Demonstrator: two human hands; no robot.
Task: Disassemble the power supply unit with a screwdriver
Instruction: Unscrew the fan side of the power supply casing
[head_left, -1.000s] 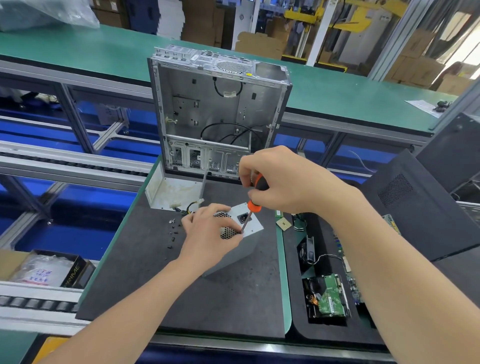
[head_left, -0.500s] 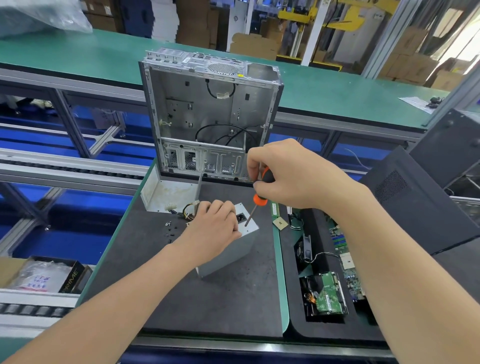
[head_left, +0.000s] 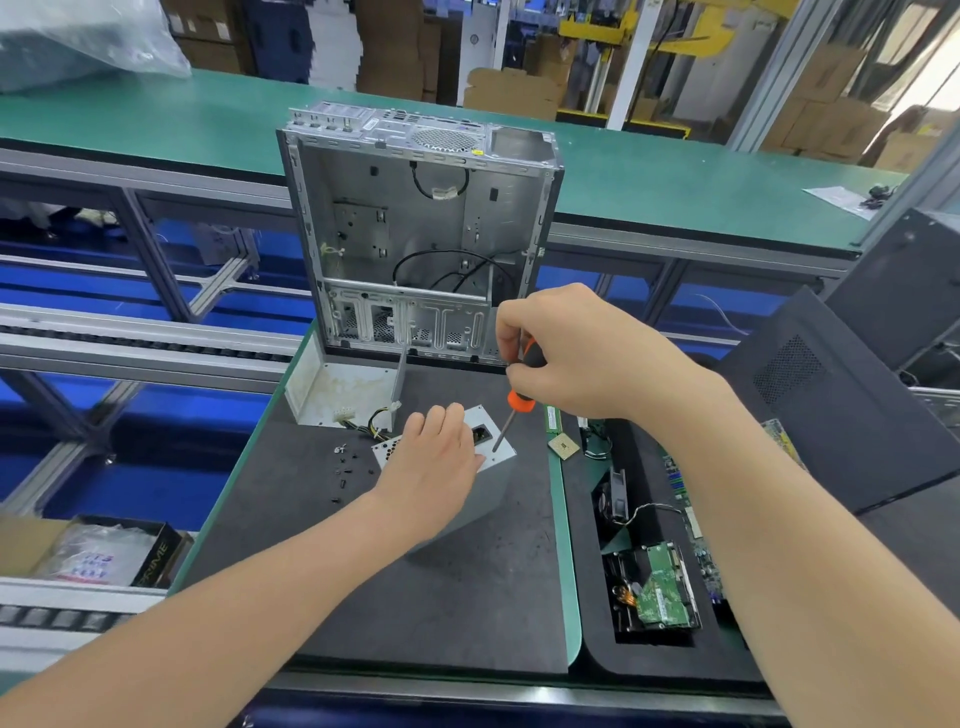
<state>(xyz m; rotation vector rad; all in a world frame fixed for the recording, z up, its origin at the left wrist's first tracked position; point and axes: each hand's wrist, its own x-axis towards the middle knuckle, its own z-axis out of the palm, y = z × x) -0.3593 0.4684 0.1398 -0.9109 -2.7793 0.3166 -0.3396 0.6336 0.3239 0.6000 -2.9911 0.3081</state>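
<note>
We note the PSU (head_left: 470, 512) at frame centre, tilted on the dark mat (head_left: 415, 603), just below the open case (head_left: 415, 228). Left hand (head_left: 434, 470) curls over its top face, holding it. Right hand (head_left: 582, 358) grips the screwdriver (head_left: 519, 401), tip on the PSU's top face. Loose screws (head_left: 345, 470) lie to its left.

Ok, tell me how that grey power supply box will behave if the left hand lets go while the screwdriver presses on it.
Probably stiff: the power supply box looks like sheet metal. It stands on end, so it may tip or skid under the screwdriver; the left hand holding its top likely prevents that.
</note>
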